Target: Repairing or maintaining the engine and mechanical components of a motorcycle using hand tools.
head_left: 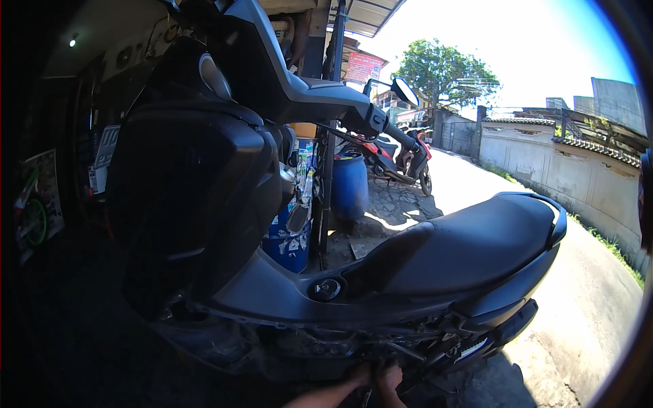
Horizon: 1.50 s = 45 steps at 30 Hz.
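Note:
A dark scooter fills the middle of the view, its black seat toward the right. Along its lower side the cover looks to be off, and dark frame parts show there. Both my forearms come up from the lower edge to this low side. My left hand reaches in under the body, its fingers lost in shadow. Close beside it, my right hand is closed like a fist; what it grips is too dark to make out. A thin bright strip hangs just below the hands.
Beyond the scooter stand a blue barrel and a dark post. A red scooter is parked farther back. A pale wall borders the sunlit road on the right. The left side is a dim workshop.

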Tool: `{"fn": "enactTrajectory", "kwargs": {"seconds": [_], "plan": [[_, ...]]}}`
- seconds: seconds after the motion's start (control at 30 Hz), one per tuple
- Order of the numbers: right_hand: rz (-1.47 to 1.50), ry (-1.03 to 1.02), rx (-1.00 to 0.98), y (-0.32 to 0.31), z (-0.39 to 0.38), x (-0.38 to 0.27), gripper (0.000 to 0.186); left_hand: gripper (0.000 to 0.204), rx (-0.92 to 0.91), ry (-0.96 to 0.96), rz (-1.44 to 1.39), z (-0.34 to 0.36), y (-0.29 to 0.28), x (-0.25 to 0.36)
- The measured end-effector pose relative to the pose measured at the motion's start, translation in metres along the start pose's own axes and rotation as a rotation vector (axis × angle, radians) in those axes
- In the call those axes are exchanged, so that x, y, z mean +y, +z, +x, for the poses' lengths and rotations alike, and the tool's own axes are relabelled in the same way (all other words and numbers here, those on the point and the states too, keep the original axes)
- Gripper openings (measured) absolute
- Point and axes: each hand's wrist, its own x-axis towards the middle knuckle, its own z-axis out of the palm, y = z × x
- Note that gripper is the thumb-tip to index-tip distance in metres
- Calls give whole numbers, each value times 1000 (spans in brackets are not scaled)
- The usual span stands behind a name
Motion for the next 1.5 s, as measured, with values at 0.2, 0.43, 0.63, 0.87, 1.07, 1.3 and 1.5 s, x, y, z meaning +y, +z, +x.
{"fn": "enactTrajectory", "kwargs": {"seconds": [0.2,0.43,0.63,0.87,1.07,1.3,1.5], "plan": [[13,14,-11,0,4,4,49,44,29,-107,-121,0,4,1],[23,-16,67,-7,-6,-6,43,43,37,-93,-112,-9,-9,13],[-29,-39,50,15,8,12,39,46,19,-107,-88,-6,-5,6],[-41,-41,92,5,-6,-3,42,43,109,-65,-69,14,26,-27],[-62,-35,-44,18,3,9,44,45,6,-62,1,32,40,-51],[-36,-86,57,3,-2,1,40,45,37,-68,-57,9,17,-17],[-34,-86,-24,-2,-5,-9,32,47,32,-85,-68,21,32,-44]]}}
